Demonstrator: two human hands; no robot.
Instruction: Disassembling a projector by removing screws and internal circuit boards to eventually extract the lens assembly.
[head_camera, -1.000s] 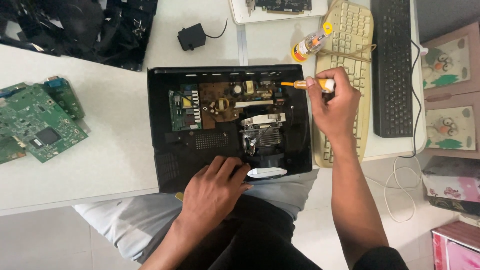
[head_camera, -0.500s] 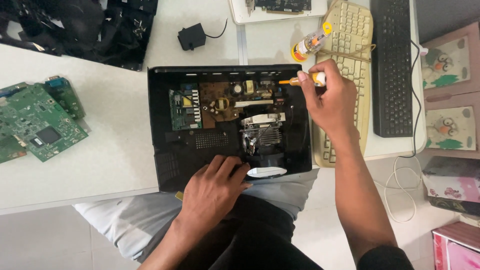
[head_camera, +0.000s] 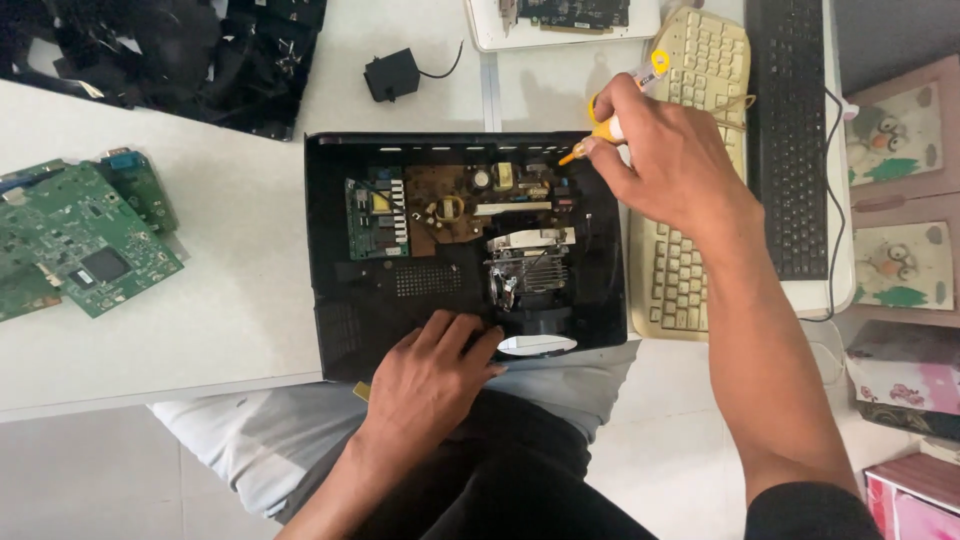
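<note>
Black opened device casing (head_camera: 345, 300): the left hand (head_camera: 430, 385) rests open on its near edge; the right hand (head_camera: 670, 160) grips a yellow screwdriver (head_camera: 600, 135) at its far right corner.

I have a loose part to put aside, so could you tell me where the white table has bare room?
The widest bare patch of table lies between the green circuit boards and the open black case. A smaller one sits above the case, beside the black adapter. Right of the case it is crowded: beige keyboard, black keyboard.
</note>
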